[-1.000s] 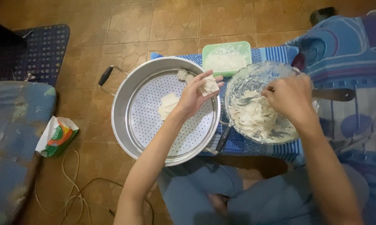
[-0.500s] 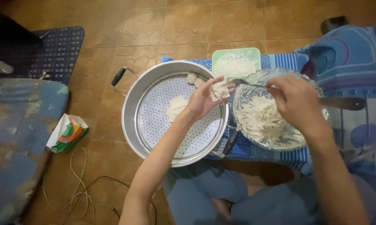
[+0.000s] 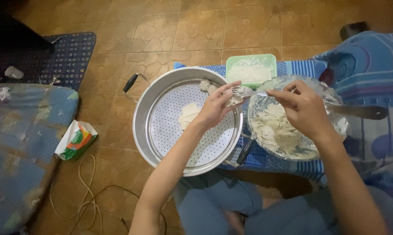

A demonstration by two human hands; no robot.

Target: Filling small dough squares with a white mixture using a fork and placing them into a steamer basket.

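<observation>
We judged the work barely begun: our left hand cupped a wrapper, our right hand pinched a spoon, two filled pieces sat in the steamer tray, much filling remained.

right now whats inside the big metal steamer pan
On the perforated tray of the steamer pan lie a flat pale wrapper and two small filled pieces near the far rim. The left hand hovers above, hiding the tray beneath it.
</observation>
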